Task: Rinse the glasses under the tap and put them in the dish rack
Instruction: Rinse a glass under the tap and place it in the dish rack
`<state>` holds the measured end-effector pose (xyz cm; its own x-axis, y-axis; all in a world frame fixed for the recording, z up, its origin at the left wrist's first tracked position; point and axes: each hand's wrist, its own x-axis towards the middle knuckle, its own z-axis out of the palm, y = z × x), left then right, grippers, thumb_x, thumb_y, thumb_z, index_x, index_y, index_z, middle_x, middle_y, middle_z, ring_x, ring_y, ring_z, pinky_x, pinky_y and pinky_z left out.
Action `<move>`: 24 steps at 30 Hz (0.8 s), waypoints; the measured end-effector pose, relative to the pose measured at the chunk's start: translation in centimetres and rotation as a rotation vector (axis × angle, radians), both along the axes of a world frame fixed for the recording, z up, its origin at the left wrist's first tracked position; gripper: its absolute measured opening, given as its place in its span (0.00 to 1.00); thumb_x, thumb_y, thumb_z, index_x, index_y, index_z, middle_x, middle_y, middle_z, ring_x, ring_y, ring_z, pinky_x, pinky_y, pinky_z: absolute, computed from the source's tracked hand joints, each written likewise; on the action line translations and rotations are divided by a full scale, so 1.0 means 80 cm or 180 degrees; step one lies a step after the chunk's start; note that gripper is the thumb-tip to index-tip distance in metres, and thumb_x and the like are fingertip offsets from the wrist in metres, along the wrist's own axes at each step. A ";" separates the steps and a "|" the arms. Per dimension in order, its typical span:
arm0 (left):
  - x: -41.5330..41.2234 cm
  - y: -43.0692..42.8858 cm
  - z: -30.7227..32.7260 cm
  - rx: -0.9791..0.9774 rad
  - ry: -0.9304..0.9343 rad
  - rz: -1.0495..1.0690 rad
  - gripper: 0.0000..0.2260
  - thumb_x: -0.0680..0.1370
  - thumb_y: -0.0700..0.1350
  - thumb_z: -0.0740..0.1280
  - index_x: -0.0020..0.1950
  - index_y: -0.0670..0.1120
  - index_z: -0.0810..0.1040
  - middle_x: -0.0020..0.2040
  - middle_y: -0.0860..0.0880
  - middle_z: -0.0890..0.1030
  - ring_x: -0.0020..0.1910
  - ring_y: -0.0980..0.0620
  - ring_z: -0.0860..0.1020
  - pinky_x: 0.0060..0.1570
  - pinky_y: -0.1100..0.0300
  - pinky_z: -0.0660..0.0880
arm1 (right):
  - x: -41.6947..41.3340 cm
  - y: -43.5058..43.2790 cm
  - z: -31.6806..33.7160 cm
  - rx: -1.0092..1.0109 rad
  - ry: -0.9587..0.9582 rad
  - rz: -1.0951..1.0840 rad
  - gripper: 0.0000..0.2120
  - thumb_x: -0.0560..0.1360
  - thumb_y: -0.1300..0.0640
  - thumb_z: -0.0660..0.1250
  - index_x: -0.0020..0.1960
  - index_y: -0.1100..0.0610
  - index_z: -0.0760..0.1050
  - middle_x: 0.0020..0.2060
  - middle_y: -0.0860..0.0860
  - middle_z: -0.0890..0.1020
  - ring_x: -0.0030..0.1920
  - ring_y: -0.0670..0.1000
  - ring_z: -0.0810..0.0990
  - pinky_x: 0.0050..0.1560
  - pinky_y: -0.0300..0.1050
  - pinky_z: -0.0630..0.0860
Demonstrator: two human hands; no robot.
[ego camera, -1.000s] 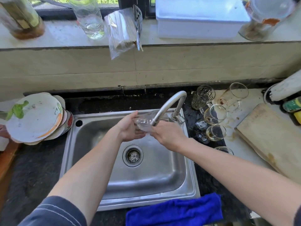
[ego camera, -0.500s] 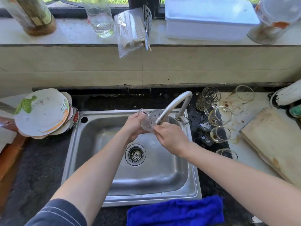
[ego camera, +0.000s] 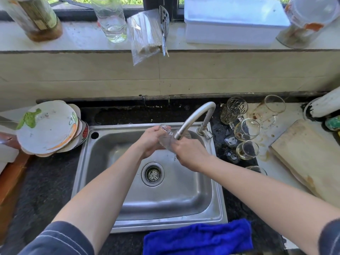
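Glass [ego camera: 165, 139], tilted under the tap [ego camera: 195, 116] over the sink [ego camera: 184, 190]: left hand [ego camera: 150, 142] curls its fingers round the 9 o'clock end, right hand [ego camera: 191, 153] grips at 3 (other glasses [ego camera: 247, 129] at the sink's 3 o'clock).

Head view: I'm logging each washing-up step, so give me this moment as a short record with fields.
glass: held tilted at the tap outlet, over the sink
left hand: grips the glass at its upper end
right hand: holds the glass at its lower end
water flow: too faint to tell
waiting glasses: clustered on the counter right of the sink
dish rack: not in view
nearby: stacked plates left of the sink; blue cloth at its front edge
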<state>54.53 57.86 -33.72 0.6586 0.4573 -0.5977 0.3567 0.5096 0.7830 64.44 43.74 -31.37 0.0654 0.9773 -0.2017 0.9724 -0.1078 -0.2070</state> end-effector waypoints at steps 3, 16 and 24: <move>-0.010 0.014 -0.001 0.0008 0.0086 -0.0094 0.07 0.81 0.42 0.61 0.53 0.45 0.78 0.45 0.46 0.82 0.43 0.48 0.80 0.44 0.51 0.78 | 0.007 -0.010 -0.001 0.0287 0.0145 0.0394 0.30 0.73 0.66 0.64 0.73 0.52 0.65 0.66 0.53 0.75 0.60 0.58 0.76 0.39 0.52 0.77; -0.021 0.005 -0.024 -0.1063 -0.0160 0.0211 0.20 0.81 0.57 0.54 0.56 0.47 0.81 0.55 0.42 0.83 0.53 0.43 0.80 0.57 0.47 0.73 | 0.001 0.007 0.017 0.0451 0.0551 -0.0248 0.17 0.81 0.51 0.61 0.60 0.64 0.76 0.53 0.61 0.81 0.56 0.62 0.77 0.54 0.51 0.73; -0.013 0.010 -0.041 -0.1153 -0.0057 0.0172 0.18 0.81 0.54 0.57 0.60 0.43 0.77 0.54 0.41 0.81 0.46 0.46 0.80 0.47 0.53 0.75 | 0.006 -0.022 -0.008 0.0781 0.0393 0.0391 0.20 0.64 0.65 0.76 0.56 0.57 0.78 0.51 0.53 0.84 0.52 0.56 0.83 0.40 0.48 0.82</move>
<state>53.52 58.67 -37.01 0.6511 0.2526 -0.7157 0.3095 0.7727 0.5542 64.95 42.01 -31.98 -0.0668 0.9969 0.0426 0.9409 0.0771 -0.3299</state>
